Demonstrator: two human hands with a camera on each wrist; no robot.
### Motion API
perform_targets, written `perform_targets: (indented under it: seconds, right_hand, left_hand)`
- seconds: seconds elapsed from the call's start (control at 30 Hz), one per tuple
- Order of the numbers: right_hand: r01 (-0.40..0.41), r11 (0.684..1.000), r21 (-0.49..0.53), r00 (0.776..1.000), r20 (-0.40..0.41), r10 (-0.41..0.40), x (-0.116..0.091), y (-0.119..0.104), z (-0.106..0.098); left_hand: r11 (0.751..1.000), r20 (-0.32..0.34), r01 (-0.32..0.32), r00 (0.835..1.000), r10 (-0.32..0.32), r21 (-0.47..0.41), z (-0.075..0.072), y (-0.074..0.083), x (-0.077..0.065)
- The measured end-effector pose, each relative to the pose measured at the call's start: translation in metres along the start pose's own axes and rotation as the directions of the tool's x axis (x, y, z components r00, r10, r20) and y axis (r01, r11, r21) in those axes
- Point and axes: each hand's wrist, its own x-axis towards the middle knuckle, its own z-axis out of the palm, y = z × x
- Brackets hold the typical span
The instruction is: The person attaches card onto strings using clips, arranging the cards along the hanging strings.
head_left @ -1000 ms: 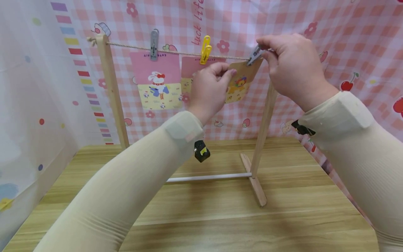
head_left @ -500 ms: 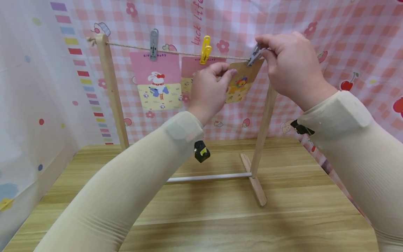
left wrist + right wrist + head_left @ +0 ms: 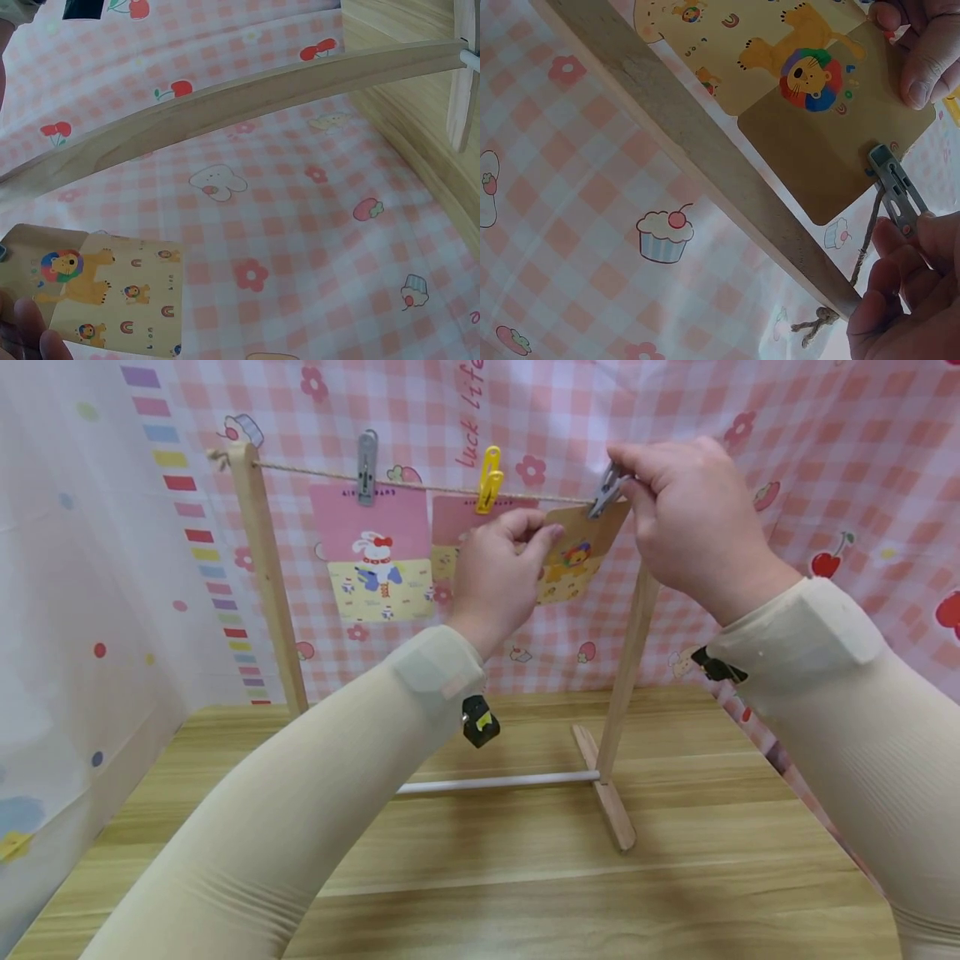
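My left hand (image 3: 501, 564) pinches the left edge of a brown and yellow card (image 3: 576, 556) with a rainbow-maned lion on it. With thumb and fingers, my right hand (image 3: 693, 514) grips the handles of a grey clothespin (image 3: 606, 493). In the right wrist view the tip of the clothespin (image 3: 889, 169) sits over the card's top edge, where the twine (image 3: 866, 236) runs. Left of it, a yellow clothespin (image 3: 490, 483) and another grey clothespin (image 3: 367, 467) hold two pink and yellow cards on the twine. My left hand partly hides the middle card (image 3: 483, 518).
The twine spans two wooden posts, a left post (image 3: 266, 577) and a right post (image 3: 628, 677). A white rod (image 3: 502, 782) joins the stand low down, above the wooden table (image 3: 480, 893). A pink checked curtain (image 3: 570, 410) hangs right behind.
The grey clothespin in my right hand has turned slightly more upright, and the hand has shifted a touch left. My left hand stays at the card's edge.
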Motion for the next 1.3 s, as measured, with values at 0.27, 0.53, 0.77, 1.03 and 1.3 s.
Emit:
perform_targets:
  seconds: [0.27,0.53,0.77,1.03,1.3]
  right_hand:
    - [0.02,1.0,-0.005,1.0,0.006,-0.02,0.0,0.001,0.001]
    - [0.015,0.999,-0.033,1.0,0.025,-0.014,0.001,-0.001,0.001]
    - [0.006,1.0,-0.02,1.0,0.012,-0.006,0.001,-0.001,0.002]
    - [0.026,1.0,0.012,1.0,-0.009,-0.026,0.003,0.0,0.004]
    - [0.011,0.999,0.035,1.0,0.0,-0.011,0.005,0.0,0.005]
  left_hand:
    - [1.0,0.0,-0.003,1.0,0.003,0.005,0.001,-0.001,0.002]
    - [0.999,0.0,0.016,1.0,-0.016,-0.034,-0.003,-0.002,0.001]
    - [0.999,0.005,0.019,1.0,-0.019,-0.036,-0.003,-0.002,-0.001]
    - [0.999,-0.003,-0.017,1.0,0.017,-0.036,-0.006,-0.005,-0.008]
    - [0.996,-0.003,-0.08,0.997,0.079,-0.047,-0.008,-0.009,-0.017]
